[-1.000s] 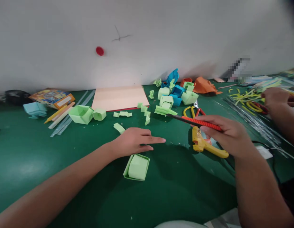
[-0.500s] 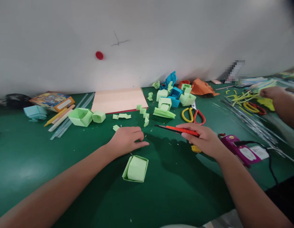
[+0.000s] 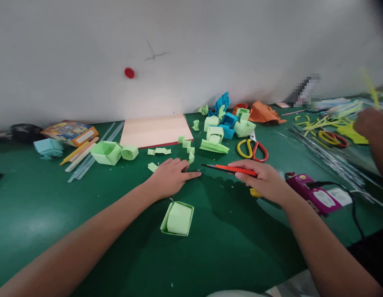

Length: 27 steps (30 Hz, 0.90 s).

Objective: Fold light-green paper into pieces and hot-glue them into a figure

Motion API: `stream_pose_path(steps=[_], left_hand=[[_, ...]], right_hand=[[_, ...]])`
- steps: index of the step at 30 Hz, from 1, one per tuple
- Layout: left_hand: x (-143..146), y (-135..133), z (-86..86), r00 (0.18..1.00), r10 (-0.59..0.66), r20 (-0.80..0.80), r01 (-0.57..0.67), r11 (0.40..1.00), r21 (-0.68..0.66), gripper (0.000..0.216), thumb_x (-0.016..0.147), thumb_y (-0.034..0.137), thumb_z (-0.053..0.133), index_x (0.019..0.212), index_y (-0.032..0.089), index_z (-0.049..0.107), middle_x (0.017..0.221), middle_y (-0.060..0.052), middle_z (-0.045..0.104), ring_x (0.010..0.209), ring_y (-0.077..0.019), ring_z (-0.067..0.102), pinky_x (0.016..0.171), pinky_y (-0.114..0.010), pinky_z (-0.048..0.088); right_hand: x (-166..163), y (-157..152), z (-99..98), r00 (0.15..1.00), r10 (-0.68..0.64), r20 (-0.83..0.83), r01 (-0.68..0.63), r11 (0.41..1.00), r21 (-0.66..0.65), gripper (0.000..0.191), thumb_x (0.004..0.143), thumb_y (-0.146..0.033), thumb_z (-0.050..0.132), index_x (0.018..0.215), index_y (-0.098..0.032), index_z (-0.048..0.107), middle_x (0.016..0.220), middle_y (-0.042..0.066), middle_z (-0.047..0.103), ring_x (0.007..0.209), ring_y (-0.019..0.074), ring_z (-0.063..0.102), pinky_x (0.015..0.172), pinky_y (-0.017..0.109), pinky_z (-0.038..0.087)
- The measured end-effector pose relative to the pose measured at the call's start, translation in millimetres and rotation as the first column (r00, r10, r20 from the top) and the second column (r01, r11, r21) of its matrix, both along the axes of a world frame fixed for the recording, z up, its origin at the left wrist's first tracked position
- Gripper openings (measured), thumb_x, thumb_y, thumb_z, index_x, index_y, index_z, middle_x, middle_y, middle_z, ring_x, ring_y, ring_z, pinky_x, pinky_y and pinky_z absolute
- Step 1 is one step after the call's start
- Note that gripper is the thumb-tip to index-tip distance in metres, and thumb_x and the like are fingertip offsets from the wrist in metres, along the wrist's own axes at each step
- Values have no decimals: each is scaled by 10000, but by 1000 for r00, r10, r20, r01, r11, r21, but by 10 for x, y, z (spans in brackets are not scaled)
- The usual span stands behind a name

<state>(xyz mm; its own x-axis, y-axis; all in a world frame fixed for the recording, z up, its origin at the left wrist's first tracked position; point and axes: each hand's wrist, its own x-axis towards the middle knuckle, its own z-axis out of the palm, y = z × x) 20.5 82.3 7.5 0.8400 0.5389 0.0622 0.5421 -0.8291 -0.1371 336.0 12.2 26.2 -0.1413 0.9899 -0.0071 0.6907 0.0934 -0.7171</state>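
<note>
My right hand [image 3: 263, 181] is closed around a red utility knife [image 3: 233, 168], whose dark blade tip points left over the green table [image 3: 55, 214]. Spread flat on the table, my left hand [image 3: 171, 176] has its fingers stretched toward the knife tip and holds nothing. A folded light-green paper box [image 3: 178, 218] lies just in front of the left hand. Small green paper scraps [image 3: 188, 149] lie just beyond the fingers.
Pink paper sheet [image 3: 156, 129], green and blue folded papers [image 3: 224, 123], yellow-and-red scissors [image 3: 252, 149], a purple glue gun [image 3: 310, 194] with cord, a yellow tool under my right hand. Green paper boxes [image 3: 109, 152], sticks and a coloured box at left. Another person's hand [image 3: 369, 123] at right with yellow strips.
My right hand has brought the knife down and to the left, uncovering the purple glue gun. My left hand curled, then flattened again. The other person's hand lifted a yellow strip.
</note>
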Motion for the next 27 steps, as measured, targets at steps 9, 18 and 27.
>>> stream_pose_path(steps=[9, 18, 27], left_hand=[[0, -8, -7, 999, 22, 28, -21, 998, -51, 498, 1013, 182, 415, 1436, 390, 576, 1064, -72, 590, 873, -223, 491, 826, -357, 387], [-14, 0, -59, 990, 82, 112, -66, 987, -146, 493, 1012, 190, 401, 1401, 411, 609, 1156, -82, 551, 960, -251, 458, 923, -405, 405], [-9, -13, -68, 988, 86, 128, -69, 989, -132, 501, 998, 178, 433, 1403, 416, 605, 1178, -82, 539, 1000, -260, 460, 944, -417, 405]], right_hand=[[52, -12, 44, 953, -183, -243, 211, 972, 98, 424, 871, -517, 685, 1194, -243, 721, 797, 32, 705, 580, 164, 590, 546, 311, 532], [87, -35, 28, 930, -117, -348, 147, 987, 61, 392, 879, -461, 697, 1195, -230, 718, 816, 41, 721, 549, 139, 561, 486, 273, 497], [-148, -130, 94, 958, 251, -140, -263, 962, -73, 309, 930, -428, 644, 1197, -300, 731, 1030, 47, 761, 755, 193, 697, 636, 307, 565]])
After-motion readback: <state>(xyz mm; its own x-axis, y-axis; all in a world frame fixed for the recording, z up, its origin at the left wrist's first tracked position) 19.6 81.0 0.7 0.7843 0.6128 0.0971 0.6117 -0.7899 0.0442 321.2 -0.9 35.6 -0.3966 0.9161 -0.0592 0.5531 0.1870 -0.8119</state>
